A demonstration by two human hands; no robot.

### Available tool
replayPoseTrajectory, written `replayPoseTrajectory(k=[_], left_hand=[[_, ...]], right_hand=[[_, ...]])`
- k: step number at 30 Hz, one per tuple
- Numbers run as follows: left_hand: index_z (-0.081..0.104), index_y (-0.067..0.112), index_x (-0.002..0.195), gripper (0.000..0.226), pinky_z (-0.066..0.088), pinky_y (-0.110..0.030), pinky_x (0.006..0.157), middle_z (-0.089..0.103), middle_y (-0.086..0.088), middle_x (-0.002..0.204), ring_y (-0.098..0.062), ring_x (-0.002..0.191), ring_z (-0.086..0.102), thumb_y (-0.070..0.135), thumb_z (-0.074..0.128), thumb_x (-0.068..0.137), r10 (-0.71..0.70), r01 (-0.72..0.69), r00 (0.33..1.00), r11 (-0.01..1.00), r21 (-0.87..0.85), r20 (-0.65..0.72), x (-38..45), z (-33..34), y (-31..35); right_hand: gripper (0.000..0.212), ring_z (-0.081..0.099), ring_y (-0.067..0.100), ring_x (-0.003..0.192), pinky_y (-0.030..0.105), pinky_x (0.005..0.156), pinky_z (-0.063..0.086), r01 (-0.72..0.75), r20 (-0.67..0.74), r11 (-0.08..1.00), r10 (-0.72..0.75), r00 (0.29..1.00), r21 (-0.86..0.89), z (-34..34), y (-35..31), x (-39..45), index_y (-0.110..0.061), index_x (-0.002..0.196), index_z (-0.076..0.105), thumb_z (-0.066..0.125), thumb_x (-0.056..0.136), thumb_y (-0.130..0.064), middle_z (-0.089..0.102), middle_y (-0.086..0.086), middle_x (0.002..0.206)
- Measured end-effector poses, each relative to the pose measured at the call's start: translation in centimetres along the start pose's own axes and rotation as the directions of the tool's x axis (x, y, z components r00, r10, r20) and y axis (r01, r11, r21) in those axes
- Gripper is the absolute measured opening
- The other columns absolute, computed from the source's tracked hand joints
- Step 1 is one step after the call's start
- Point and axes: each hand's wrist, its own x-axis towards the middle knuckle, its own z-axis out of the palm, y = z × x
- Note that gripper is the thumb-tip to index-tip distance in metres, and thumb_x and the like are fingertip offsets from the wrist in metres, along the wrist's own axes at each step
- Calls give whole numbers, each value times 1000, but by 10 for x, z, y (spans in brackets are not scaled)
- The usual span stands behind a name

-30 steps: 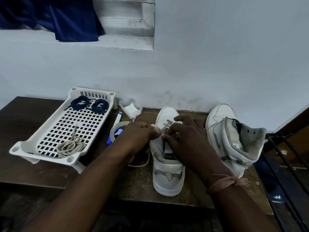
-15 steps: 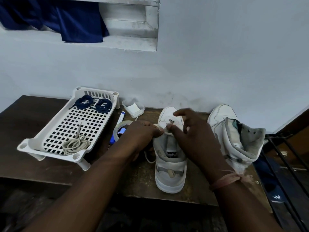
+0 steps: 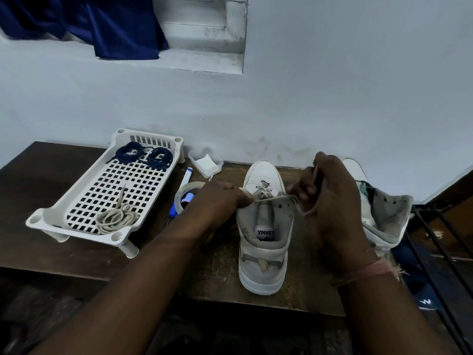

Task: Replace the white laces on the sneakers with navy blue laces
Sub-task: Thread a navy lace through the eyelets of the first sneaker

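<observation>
A white tray [image 3: 76,201] at the table's left holds coiled navy laces [image 3: 142,155] at its far end and a removed white lace [image 3: 115,219] at its near end. The left hand [image 3: 220,198] pinches the centre sneaker's [image 3: 263,242] collar. The right hand [image 3: 330,201], fingers curled, grips the white lace [image 3: 266,192] pulled from its eyelets.

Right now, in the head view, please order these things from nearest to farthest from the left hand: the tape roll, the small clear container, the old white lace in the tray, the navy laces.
From the left hand:
1. Tape roll, just beside it on its left.
2. Small clear container, behind it by the wall.
3. Old white lace, at the tray's near end.
4. Navy laces, at the tray's far end.
</observation>
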Motion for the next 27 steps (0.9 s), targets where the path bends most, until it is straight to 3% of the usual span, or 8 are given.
replayPoseTrajectory(k=[6, 10, 12, 14, 16, 20, 23, 27], left_hand=[[78, 20, 67, 9, 59, -49, 90, 78, -12, 85, -30, 88, 74, 28, 81, 68, 24, -24, 999, 1000, 6, 26, 1, 0, -1], [76, 17, 67, 16, 57, -58, 92, 76, -20, 90, -35, 90, 73, 32, 80, 64, 34, -34, 999, 999, 20, 11, 0, 1, -1], [76, 16, 68, 20, 55, -63, 94, 76, -20, 92, -42, 101, 72, 34, 82, 62, 33, -34, 999, 999, 15, 15, 0, 0, -2], [77, 17, 69, 19, 55, -61, 95, 77, -16, 93, -42, 104, 71, 34, 82, 63, 32, -32, 999, 999, 16, 23, -1, 0, -2], [79, 18, 69, 13, 56, -59, 96, 78, -12, 94, -38, 104, 72, 31, 80, 66, 25, -25, 999, 1000, -1, 24, 0, 0, -2], [76, 12, 75, 27, 58, -57, 93, 77, -15, 94, -37, 97, 74, 37, 80, 65, 20, -20, 1000, 1000, 17, 0, 0, 1, -1], [64, 18, 73, 29, 54, -40, 74, 71, -9, 77, -23, 73, 66, 42, 79, 72, 85, -80, 995, 993, 84, -53, -3, 5, -1], [67, 22, 81, 13, 50, -32, 73, 70, 5, 78, -10, 71, 63, 31, 74, 87, 262, -237, 954, 957, 168, -144, -11, 17, 4]], right_hand=[[29, 55, 6, 72, 19, 68, 45, 334, 283, 437, -179, 942, -835, -12, 16, -3, -30, 113, 65, 77, 88, -34, 60, 0, 81], [23, 60, 18, 85, 37, 82, 50, 309, 299, 123, -98, 949, -943, -11, 35, 0, -34, 68, 64, 72, 86, -46, 61, -1, 81], [37, 57, 19, 80, 37, 77, 44, 346, 319, 168, -172, 932, -923, -12, 33, 5, -32, 57, 51, 61, 92, -40, 55, -4, 67], [39, 53, 16, 71, 34, 69, 41, 210, 158, 564, -140, 977, -798, -9, 27, 7, -18, 63, 58, 53, 99, -32, 55, -1, 67], [30, 54, 16, 70, 34, 68, 41, -63, 33, 965, 74, 997, -254, -2, 15, 8, -16, 77, 65, 53, 100, -31, 60, 6, 77], [28, 50, 19, 55, 29, 62, 48, -153, -13, 913, 170, 985, 378, -2, -12, 9, -17, 82, 48, 49, 105, -34, 50, 5, 64], [27, 47, 13, 54, 31, 59, 47, 56, -174, 962, -105, 979, -267, -12, -9, 4, -17, 84, 52, 56, 102, -36, 50, -2, 66], [37, 61, 9, 94, 28, 81, 46, -16, -78, 594, -80, 994, -804, -16, 9, 3, -18, 117, 60, 61, 96, -48, 64, -5, 107]])
